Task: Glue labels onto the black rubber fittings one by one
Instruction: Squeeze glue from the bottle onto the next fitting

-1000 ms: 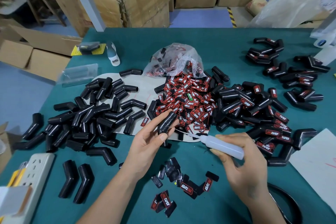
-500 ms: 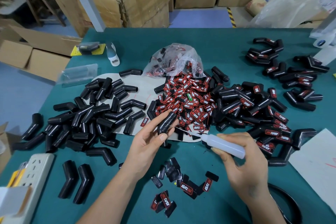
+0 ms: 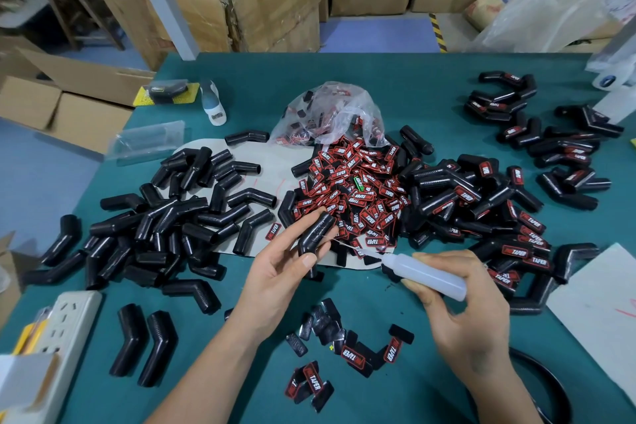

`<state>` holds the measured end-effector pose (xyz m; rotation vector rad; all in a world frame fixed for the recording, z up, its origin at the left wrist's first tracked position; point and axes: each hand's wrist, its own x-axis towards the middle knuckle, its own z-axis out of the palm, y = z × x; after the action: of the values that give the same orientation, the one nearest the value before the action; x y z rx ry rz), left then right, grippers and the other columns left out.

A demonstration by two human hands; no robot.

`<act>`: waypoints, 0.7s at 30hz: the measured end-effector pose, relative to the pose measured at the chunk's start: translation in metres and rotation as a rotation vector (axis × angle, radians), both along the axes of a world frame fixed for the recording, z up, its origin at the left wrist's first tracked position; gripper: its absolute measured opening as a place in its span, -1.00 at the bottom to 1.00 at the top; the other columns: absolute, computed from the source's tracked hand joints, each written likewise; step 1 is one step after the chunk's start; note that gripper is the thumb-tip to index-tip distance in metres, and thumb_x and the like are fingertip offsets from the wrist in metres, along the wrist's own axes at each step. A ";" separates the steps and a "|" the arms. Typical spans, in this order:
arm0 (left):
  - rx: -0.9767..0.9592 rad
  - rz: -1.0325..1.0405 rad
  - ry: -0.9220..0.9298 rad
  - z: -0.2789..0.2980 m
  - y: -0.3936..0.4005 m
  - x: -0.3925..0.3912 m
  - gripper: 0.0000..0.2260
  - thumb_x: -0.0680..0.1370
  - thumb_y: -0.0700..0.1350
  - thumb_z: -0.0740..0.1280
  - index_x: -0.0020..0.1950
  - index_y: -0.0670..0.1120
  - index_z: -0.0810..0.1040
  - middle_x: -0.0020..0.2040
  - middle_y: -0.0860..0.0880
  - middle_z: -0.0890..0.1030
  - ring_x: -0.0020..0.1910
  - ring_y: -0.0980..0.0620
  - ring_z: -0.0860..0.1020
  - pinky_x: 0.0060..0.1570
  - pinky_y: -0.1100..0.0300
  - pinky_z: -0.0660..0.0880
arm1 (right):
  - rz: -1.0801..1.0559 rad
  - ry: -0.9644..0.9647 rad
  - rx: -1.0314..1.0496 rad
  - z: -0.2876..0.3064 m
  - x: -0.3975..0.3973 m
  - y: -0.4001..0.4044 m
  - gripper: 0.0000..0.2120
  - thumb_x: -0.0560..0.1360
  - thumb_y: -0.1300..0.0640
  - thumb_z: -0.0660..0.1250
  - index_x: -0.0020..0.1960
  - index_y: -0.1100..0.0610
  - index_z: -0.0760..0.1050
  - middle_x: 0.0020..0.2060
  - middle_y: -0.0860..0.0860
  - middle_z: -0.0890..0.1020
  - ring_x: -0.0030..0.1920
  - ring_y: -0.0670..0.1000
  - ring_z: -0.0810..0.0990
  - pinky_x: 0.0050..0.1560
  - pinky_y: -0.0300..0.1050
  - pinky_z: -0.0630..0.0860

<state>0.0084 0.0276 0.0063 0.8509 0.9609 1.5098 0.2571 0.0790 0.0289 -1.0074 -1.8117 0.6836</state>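
Observation:
My left hand (image 3: pixel 278 272) holds one bent black rubber fitting (image 3: pixel 316 234) between thumb and fingers above the table's middle. My right hand (image 3: pixel 461 306) grips a translucent white glue bottle (image 3: pixel 423 274); its thin needle tip points left and reaches the held fitting. A heap of red-and-black labels (image 3: pixel 351 189) lies just behind, spilling from a clear plastic bag (image 3: pixel 327 113). Unlabelled fittings (image 3: pixel 172 224) are piled at the left. Labelled fittings (image 3: pixel 481 210) are piled at the right. Several loose labels (image 3: pixel 344 348) lie near me between my forearms.
The green table (image 3: pixel 395 86) carries a white power strip (image 3: pixel 65 323) at front left, a white sheet (image 3: pixel 599 306) at front right, a second small bottle (image 3: pixel 211 103) and a clear packet (image 3: pixel 148 143) at back left. Cardboard boxes (image 3: pixel 261 0) stand behind the table.
The glue bottle has shifted slightly right and its needle tip now touches the held fitting. My left hand and the fitting have stayed almost still.

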 end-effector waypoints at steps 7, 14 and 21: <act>-0.006 -0.003 0.027 -0.004 -0.001 0.000 -0.52 0.65 -0.41 0.21 0.58 -0.18 0.41 0.53 -0.22 0.48 0.51 -0.28 0.45 0.46 0.05 0.43 | 0.010 0.001 0.002 -0.001 0.000 -0.001 -0.75 0.52 -0.02 0.43 0.17 -0.13 0.50 0.13 -0.38 0.59 0.11 -0.25 0.59 0.11 -0.40 0.44; -0.009 0.004 0.021 -0.004 0.000 0.000 -0.53 0.65 -0.39 0.23 0.56 -0.17 0.44 0.52 -0.22 0.49 0.51 -0.28 0.45 0.45 0.06 0.43 | 0.001 0.000 0.000 0.000 -0.001 -0.001 -0.77 0.51 -0.03 0.43 0.14 -0.09 0.51 0.12 -0.34 0.60 0.10 -0.25 0.59 0.11 -0.42 0.43; -0.006 -0.002 0.025 -0.004 0.000 -0.001 -0.53 0.66 -0.29 0.30 0.59 -0.16 0.41 0.54 -0.23 0.47 0.53 -0.28 0.43 0.47 0.03 0.41 | 0.004 -0.003 -0.004 0.001 -0.001 -0.001 -0.77 0.51 -0.03 0.43 0.14 -0.11 0.51 0.10 -0.36 0.59 0.09 -0.26 0.59 0.10 -0.42 0.43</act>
<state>0.0076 0.0278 0.0027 0.8676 0.9822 1.4969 0.2559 0.0778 0.0295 -1.0077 -1.8158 0.6894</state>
